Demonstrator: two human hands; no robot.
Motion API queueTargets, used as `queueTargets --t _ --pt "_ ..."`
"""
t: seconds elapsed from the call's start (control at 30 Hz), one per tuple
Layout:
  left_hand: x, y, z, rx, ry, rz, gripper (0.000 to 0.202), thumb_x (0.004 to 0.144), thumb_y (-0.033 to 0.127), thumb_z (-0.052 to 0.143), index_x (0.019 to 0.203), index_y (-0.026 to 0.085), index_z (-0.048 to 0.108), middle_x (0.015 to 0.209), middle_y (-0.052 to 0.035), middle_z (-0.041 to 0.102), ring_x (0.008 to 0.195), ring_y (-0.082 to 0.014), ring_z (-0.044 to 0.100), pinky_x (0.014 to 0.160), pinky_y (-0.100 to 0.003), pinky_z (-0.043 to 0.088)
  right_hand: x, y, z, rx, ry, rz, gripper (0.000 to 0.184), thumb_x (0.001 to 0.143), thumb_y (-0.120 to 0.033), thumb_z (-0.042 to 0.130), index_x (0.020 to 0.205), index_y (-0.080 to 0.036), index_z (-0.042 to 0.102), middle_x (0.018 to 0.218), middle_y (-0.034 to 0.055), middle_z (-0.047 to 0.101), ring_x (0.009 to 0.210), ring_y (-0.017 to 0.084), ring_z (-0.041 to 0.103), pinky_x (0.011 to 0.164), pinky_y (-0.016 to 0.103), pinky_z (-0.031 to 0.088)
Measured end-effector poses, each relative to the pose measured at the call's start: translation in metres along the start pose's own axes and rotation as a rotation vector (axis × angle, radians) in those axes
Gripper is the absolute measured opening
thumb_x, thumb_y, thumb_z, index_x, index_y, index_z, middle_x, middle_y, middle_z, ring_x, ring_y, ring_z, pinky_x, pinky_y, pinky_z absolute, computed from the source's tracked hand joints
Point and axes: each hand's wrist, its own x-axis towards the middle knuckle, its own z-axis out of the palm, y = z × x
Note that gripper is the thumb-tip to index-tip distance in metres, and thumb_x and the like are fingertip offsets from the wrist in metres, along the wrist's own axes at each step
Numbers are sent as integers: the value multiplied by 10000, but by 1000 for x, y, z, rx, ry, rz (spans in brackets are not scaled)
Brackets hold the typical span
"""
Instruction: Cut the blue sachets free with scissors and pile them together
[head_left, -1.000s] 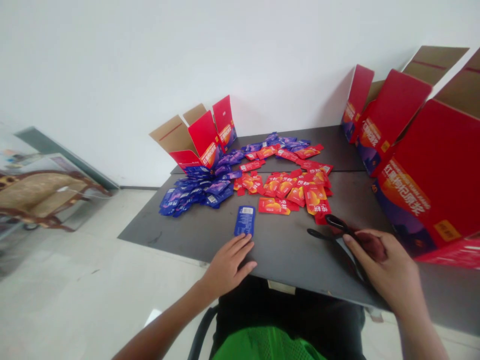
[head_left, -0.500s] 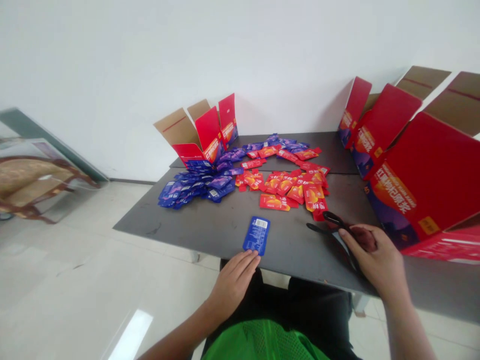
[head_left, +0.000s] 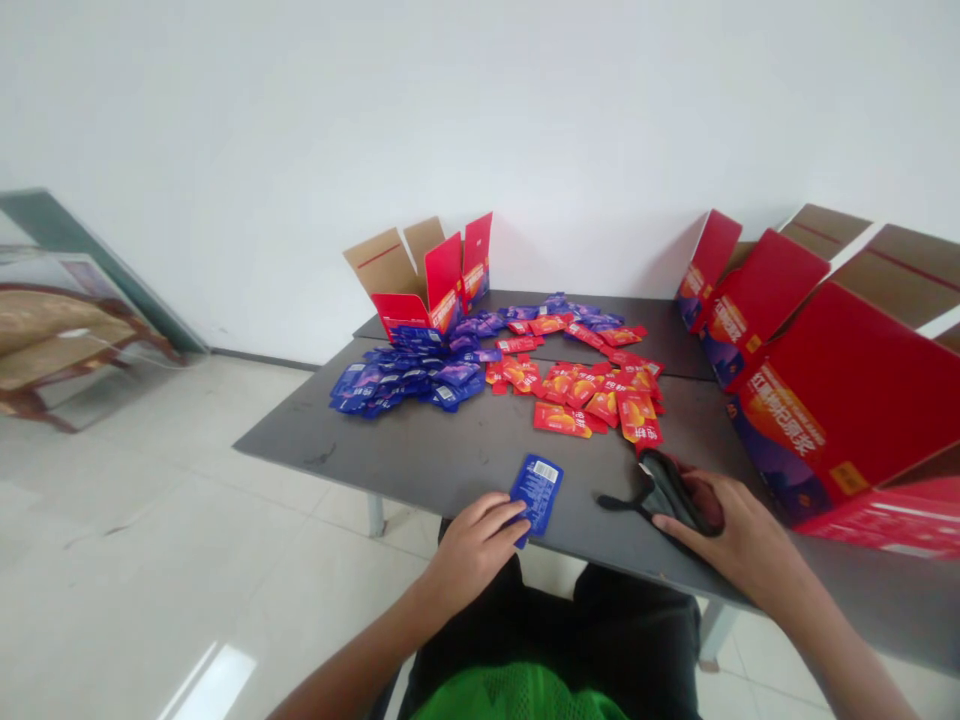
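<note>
My left hand (head_left: 472, 545) lies at the table's near edge, its fingers over the lower end of a blue sachet (head_left: 537, 495) printed with a white barcode label. My right hand (head_left: 739, 530) is shut on a pair of black-handled scissors (head_left: 664, 495), and its fingers hide part of them. A pile of red sachets (head_left: 592, 395) lies just beyond the scissors. Farther left lies a pile of blue sachets (head_left: 405, 382), beyond my left hand.
The dark grey table (head_left: 390, 450) has a sachet-strewn middle. A small open red carton (head_left: 424, 290) stands at its far left corner. Large open red cartons (head_left: 847, 400) line the right side. A tiled floor lies left, and a white wall behind.
My left hand has slid forward onto the blue sachet's lower end. The scissors sit more bunched in my right hand. The whole view has shifted as my head moved.
</note>
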Motion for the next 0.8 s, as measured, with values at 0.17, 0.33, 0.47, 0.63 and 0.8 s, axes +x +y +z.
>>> queueTargets --t 0.17,0.33,0.47,0.63,0.8 --pt "0 2 6 31 19 -9 255 1031 238 576 1237 237 726 1295 -71 727 1154 -235 678 974 -419 607 6 1 -11 -10 26 49 645 820 -777 593 1165 -237 671 1131 99 708 974 306 695 845 437 548" --pt "8 18 14 62 -8 -21 252 1028 256 584 1242 223 712 1330 -69 710 1182 -240 657 978 -412 574 13 -37 -22 103 227 174 616 791 -758 654 1127 -243 683 1022 74 734 908 298 706 801 412 552" --pt "10 27 19 68 -36 -48 311 1018 244 589 1317 208 664 1386 -99 667 1244 -264 629 1012 -430 556 11 -105 -7 238 256 59 475 886 -619 683 1169 -238 654 1027 74 722 901 254 694 783 360 562" --pt "5 26 18 53 -69 -73 335 1012 234 604 1346 213 632 1289 -112 679 1192 -270 656 993 -419 570 8 -160 40 214 -167 -486 221 1025 -376 556 1214 -282 619 1284 84 655 1165 257 628 1006 414 531" --pt "3 20 21 67 -51 -16 342 1026 201 581 1366 193 622 1170 -90 721 1239 -253 636 993 -400 555 45 -134 62 73 -120 -493 211 1030 -352 556 1206 -245 599 1249 105 639 1135 275 615 989 455 536"
